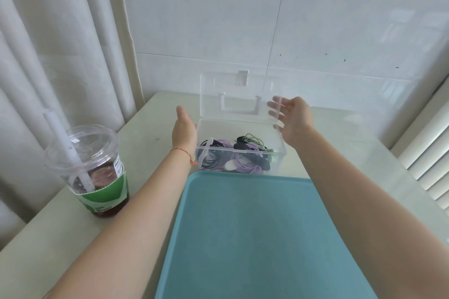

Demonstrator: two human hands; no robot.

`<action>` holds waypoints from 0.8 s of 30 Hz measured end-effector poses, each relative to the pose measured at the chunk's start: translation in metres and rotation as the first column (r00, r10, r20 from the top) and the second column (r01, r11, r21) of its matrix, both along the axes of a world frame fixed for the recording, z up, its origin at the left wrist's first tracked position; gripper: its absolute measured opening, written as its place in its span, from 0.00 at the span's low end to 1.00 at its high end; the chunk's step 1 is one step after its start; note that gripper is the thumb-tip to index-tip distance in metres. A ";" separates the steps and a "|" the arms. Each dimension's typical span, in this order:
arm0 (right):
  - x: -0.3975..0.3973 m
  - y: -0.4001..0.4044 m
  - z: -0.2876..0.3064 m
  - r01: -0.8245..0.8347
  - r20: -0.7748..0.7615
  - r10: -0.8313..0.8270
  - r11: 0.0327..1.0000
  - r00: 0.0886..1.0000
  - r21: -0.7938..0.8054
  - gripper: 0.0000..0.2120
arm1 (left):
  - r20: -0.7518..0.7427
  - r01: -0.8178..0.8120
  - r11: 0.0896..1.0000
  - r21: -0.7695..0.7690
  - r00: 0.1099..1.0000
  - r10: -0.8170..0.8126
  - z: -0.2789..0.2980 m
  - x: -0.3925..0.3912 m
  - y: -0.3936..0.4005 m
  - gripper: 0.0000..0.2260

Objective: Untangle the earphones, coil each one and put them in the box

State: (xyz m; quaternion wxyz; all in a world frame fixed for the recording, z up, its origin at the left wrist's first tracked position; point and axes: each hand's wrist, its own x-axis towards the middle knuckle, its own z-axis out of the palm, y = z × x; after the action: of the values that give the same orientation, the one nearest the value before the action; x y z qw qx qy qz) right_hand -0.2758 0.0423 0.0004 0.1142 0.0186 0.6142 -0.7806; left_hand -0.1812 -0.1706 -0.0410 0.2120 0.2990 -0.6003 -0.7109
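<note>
Clear plastic storage box (277, 153) with hinged lid (233, 94) raised upright, set toward the far edge of the pale bench (145, 133), just beyond the far rim of the teal rectangular tray (255, 238). Coiled earphones in purple, black and green (240, 155) lying together inside the box, cords overlapping; whether fully untangled cannot be told through the wall. Left hand (184, 128) beside the box's left wall, fingers straight and together, holding nothing, seemingly placed to steady the box. Right hand (291, 119) at the lid's right edge, fingers (275, 107) spread and relaxed, seen partly through the clear plastic; contact with the lid uncertain, apparently poised to swing it. Tray surface bare of cords, suggesting the task near its end, lid closing probably the remaining step. Clear plastic cup of dark drink with green sleeve and straw (97, 177) near the left edge of the bench, well apart from the box, out of reach of the working arms.
</note>
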 end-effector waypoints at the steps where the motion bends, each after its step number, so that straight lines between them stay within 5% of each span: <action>1: 0.004 0.003 0.006 0.005 -0.031 -0.005 1.000 1.000 -0.003 0.17 | -0.042 -0.058 0.998 0.011 0.997 0.059 0.002 0.002 -0.001 0.29; 4: 0.021 0.015 0.021 0.022 -0.163 -0.007 0.996 0.987 0.088 0.22 | -0.164 -0.178 0.984 -0.013 0.971 0.173 0.016 0.011 0.001 0.24; 7: 0.043 0.012 0.032 0.019 -0.287 0.090 0.934 0.954 0.355 0.22 | -0.240 -0.173 0.974 -0.147 0.961 0.135 0.030 0.027 0.011 0.18; 10: 0.068 0.000 0.039 0.010 -0.347 0.358 0.684 0.867 0.730 0.15 | -0.134 -0.026 0.885 -0.466 0.990 -0.041 0.034 0.041 0.021 0.14; 12: 0.078 -0.009 0.036 -0.006 -0.281 0.590 0.436 0.757 0.900 0.11 | 0.033 0.124 0.680 -0.723 0.989 -0.145 0.028 0.044 0.025 0.16; 15: 0.086 -0.014 0.030 0.032 -0.255 0.718 0.309 0.647 0.950 0.16 | 0.186 0.243 0.404 -0.882 0.967 -0.175 0.019 0.048 0.027 0.13; 24: 0.105 -0.020 0.009 0.308 -0.390 0.705 0.250 0.592 0.918 0.22 | 0.203 0.259 0.400 -0.879 0.963 -0.175 0.007 0.055 0.033 0.16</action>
State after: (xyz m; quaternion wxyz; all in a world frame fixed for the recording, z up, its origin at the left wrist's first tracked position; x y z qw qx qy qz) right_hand -0.1712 0.0226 0.0094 -0.0803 -0.3440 0.9241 -0.1457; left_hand -0.1265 -0.1373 -0.0335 0.2206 0.0869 -0.9270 -0.2905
